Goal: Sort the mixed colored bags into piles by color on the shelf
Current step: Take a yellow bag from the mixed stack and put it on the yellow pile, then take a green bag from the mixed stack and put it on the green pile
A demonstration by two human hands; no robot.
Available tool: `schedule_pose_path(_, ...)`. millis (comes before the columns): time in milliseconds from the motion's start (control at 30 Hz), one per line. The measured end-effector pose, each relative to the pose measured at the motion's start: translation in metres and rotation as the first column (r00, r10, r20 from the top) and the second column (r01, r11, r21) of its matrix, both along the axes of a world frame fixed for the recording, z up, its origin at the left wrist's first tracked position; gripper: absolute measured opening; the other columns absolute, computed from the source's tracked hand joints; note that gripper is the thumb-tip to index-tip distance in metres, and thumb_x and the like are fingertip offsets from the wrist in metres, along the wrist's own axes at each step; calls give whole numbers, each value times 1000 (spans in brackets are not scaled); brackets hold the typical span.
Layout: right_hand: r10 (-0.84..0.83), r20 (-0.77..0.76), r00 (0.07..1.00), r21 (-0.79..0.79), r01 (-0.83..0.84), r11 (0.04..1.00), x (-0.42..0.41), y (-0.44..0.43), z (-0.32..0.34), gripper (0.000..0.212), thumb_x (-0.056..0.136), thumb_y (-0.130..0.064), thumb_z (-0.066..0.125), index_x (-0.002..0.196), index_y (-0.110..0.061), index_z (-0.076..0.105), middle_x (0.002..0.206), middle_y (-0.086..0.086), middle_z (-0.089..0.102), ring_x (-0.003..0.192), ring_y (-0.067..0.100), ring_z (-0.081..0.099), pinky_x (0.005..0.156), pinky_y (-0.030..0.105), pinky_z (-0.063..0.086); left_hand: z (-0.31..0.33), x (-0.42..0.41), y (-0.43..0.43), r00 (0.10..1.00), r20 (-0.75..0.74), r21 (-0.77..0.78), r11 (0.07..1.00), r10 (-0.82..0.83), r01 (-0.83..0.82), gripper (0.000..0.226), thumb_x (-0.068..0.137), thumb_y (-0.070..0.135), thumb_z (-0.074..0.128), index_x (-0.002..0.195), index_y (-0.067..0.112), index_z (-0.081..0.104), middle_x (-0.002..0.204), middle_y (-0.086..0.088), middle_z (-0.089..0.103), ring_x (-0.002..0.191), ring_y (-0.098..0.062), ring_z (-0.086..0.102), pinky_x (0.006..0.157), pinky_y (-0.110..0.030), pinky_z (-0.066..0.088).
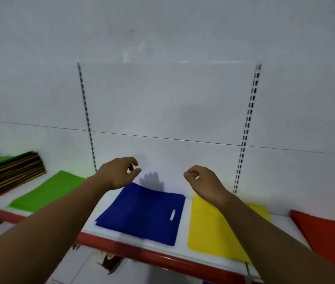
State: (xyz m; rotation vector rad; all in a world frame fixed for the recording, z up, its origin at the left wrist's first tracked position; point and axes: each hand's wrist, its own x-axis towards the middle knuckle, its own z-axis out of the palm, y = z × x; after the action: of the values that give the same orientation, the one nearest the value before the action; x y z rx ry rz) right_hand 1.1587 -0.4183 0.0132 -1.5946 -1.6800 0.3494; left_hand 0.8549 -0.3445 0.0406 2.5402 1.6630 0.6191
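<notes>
A white shelf [183,232] with a red front edge carries flat bags sorted by colour. A green bag [47,191] lies at the left, a blue bag [144,214] in the middle, a yellow bag [215,226] to its right and a red bag [332,234] at the far right. A mixed stack of bags [10,173] sits at the far left with a green one on top. My left hand [119,173] hovers above the blue bag's far left corner, fingers loosely curled, holding nothing. My right hand [203,179] hovers above the yellow bag's far edge, also holding nothing.
The white back panel [166,111] rises behind the shelf with two slotted uprights [246,128]. Below the shelf's front edge is a lower level with a small dark object [109,261].
</notes>
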Motion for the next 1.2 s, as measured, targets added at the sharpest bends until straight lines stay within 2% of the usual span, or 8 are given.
schedule_pose_path(233,233,231,945,-31,-232,972,-181,33,8,35,99,-51,50,122,-27,61,116,-14,60,99,8,59,91,31,50,-7,-200,-28,975,-86,78,977,205,-199,42,93,65,46,121,35,57,109,17,64,87,-7,59,77,-30,50)
schedule_pose_path(400,355,313,881,-15,-369,929,-353,55,6,35,96,-52,53,117,-27,64,113,-9,64,95,13,59,87,34,49,-11,-369,-67,928,-45,57,928,371,-368,39,92,64,46,113,35,60,100,17,64,91,-9,64,79,-34,55)
schedule_pose_path(567,440,387,811,-3,-475,880,-518,64,0,35,94,-52,53,115,-27,65,112,-6,65,101,16,62,88,34,50,-17,-530,-108,849,-39,24,850,527,-526,32,96,54,50,117,32,61,108,12,67,88,-10,62,76,-30,52)
schedule_pose_path(667,475,386,791,7,-517,856,-601,65,-4,32,94,-51,53,111,-27,66,110,-8,66,102,15,61,88,34,49,-19,-607,-130,799,-32,6,799,601,-601,32,97,57,47,117,34,59,105,15,65,86,-5,61,75,-29,53)
schedule_pose_path(767,509,385,770,-2,-551,835,-673,71,-11,32,92,-51,51,107,-27,66,106,-7,66,100,17,63,88,36,50,-26,-668,-144,756,-34,-8,756,654,-654,34,98,60,43,117,36,57,106,18,63,83,-2,59,70,-28,49)
schedule_pose_path(933,558,396,729,-13,-603,797,-768,93,-20,31,95,-50,51,110,-27,65,108,-6,64,99,17,62,87,37,51,-46,-745,-144,701,-7,-16,700,714,-714,35,97,64,40,113,39,58,102,21,62,82,0,59,76,-33,54)
schedule_pose_path(1100,603,369,707,-8,-646,763,-850,148,-26,30,94,-50,52,109,-27,66,106,-7,67,96,15,64,88,39,54,-55,-806,-109,657,2,-2,657,754,-754,34,98,63,39,111,39,59,102,19,62,85,-1,58,76,-32,54)
schedule_pose_path(1200,625,345,700,-12,-663,749,-890,193,-22,27,94,-50,52,99,-28,65,100,-8,65,92,16,62,85,37,52,-54,-840,-75,634,9,-7,634,773,-773,33,98,61,41,112,38,60,102,18,62,84,-1,58,76,-31,54)
